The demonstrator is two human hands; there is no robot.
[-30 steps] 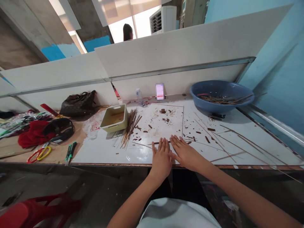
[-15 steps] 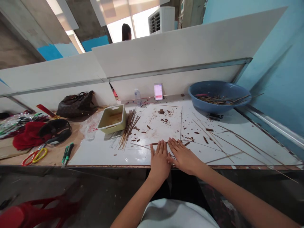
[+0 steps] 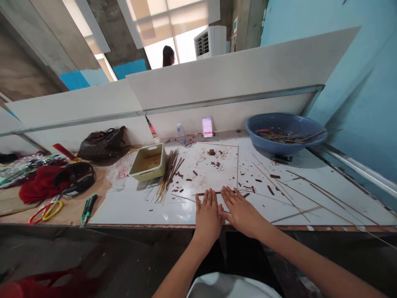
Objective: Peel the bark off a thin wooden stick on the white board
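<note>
My left hand (image 3: 207, 217) and my right hand (image 3: 240, 213) lie flat side by side, near the front edge of a white work board (image 3: 189, 207). Their fingertips rest on or just beside a thin brown stick (image 3: 206, 193), and neither hand grips anything. Left of them, a loose bundle of thin brown sticks (image 3: 169, 182) lies on the board. Dark brown chips (image 3: 217, 163) are scattered across it, with long thin sticks (image 3: 297, 196) to the right. A blue plastic bowl (image 3: 279, 145) at the back right holds more sticks. A pale yellow tray (image 3: 147, 162) stands left of the bundle.
A low white partition runs behind the board, with a person (image 3: 168, 56) beyond it. A water bottle (image 3: 181, 134) and an upright phone (image 3: 207, 126) stand at the back. Scissors (image 3: 51, 210), green-handled tools (image 3: 88, 209), a red cloth (image 3: 40, 184) and a handbag (image 3: 102, 145) lie left.
The view has tipped, so the bench sits lower in the picture. My hands stay flat and close together, with no visible change of grip.
</note>
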